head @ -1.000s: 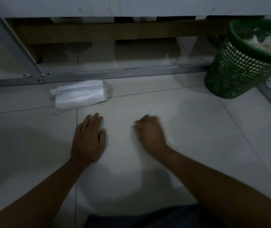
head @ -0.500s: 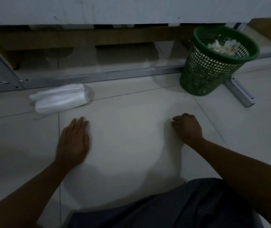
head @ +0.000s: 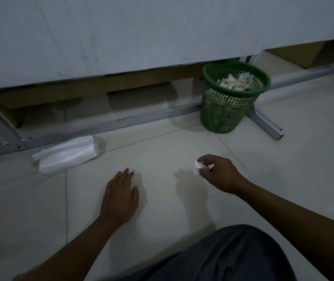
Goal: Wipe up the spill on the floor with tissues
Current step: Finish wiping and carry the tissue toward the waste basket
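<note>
My right hand (head: pixel 217 173) is lifted a little off the white tiled floor (head: pixel 162 159) and grips a small crumpled white tissue (head: pixel 198 164), which sticks out between its fingers. My left hand (head: pixel 120 197) lies flat on the tile with its fingers straight. A white pack of tissues (head: pixel 66 154) lies on the floor beyond my left hand, at the left. No wet patch shows plainly on the dim tile between my hands.
A green mesh waste basket (head: pixel 225 110) with crumpled tissues inside stands at the back right, against a grey metal frame rail (head: pixel 109 126). A white panel (head: pixel 121 37) hangs above the rail. My dark-trousered knee (head: pixel 233 258) fills the bottom right.
My right hand has risen off the floor and moved right, toward the basket, with the tissue now showing in its fingers. My view tilted up. The left hand stays flat.
</note>
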